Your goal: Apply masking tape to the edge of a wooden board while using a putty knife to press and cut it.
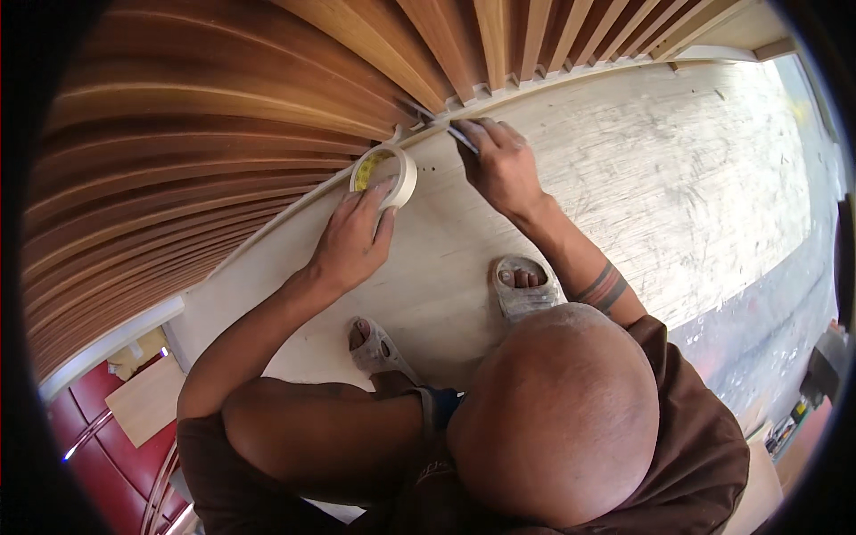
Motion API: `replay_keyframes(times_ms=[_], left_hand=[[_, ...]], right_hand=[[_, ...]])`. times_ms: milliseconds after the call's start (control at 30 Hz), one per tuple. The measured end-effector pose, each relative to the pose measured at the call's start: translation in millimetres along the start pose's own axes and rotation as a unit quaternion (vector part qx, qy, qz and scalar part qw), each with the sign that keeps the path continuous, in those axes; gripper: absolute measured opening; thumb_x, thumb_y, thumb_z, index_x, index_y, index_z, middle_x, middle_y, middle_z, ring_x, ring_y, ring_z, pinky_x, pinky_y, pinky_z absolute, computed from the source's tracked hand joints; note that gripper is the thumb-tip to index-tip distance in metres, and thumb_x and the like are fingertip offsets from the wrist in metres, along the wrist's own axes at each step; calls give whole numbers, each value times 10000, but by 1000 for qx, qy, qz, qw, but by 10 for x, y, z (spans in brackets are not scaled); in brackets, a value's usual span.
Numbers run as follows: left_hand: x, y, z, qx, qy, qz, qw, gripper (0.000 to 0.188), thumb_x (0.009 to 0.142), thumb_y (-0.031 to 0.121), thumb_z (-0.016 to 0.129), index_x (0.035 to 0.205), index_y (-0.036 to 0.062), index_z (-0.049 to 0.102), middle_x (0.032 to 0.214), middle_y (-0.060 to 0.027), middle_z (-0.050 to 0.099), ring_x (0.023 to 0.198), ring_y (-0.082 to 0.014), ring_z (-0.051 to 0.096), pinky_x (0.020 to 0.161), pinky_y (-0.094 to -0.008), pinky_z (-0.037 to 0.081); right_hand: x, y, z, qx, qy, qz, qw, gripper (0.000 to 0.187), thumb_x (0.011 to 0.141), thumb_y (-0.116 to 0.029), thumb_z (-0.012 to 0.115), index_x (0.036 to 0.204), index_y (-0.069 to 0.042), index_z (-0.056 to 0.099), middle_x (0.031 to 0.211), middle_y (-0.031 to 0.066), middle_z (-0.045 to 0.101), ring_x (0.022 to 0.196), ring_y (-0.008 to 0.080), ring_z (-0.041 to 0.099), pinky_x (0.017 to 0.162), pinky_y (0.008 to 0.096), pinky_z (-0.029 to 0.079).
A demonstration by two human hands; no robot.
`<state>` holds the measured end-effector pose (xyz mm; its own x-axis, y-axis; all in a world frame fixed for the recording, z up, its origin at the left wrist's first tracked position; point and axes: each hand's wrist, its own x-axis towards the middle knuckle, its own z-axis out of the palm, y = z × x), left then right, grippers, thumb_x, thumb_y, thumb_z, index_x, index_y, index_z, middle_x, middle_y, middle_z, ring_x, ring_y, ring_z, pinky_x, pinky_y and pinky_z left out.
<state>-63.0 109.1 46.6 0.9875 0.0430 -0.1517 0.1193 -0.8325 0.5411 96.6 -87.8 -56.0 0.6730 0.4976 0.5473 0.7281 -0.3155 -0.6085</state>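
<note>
My left hand [349, 239] grips a roll of cream masking tape [404, 183] with a yellow inner core, its fingers reaching into the ring. A short end of tape runs from the roll toward the foot of the wooden slats [357, 53]. Closed around a thin, pale-edged flat tool [463, 140], my right hand [504, 169] is at the pale base strip [526, 87] where the slats meet the board. Most of that tool is hidden by the fingers, so its exact kind cannot be made out. The two hands are apart.
A pale, scuffed wooden board [660, 169] lies under my feet, which wear grey sandals [524, 299]. A loose wood panel [145, 401] rests by red panelling [102, 446] at lower left. Tools [789, 423] lie at the far right edge.
</note>
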Motion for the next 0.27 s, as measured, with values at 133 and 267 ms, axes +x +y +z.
replay_keyframes(times_ms=[133,267], left_hand=[[17,39,0,21,-17,-6,1000,409,1023,118,634,1392,-49,578,1297,-322,655,1240,-481,609,1079,-512,475],[-1,75,-7,9,-17,-22,1000,398,1024,122,636,1378,-52,582,1292,-322,660,1233,-488,614,1075,-516,479]], right_hand=[[-107,-104,-28,15,32,1,999,322,866,-2,789,1180,-31,725,1035,144,749,854,346,721,737,426,596],[-148,-74,-14,22,40,-3,999,412,841,-45,779,1246,-37,699,1089,153,737,831,358,698,734,446,586]])
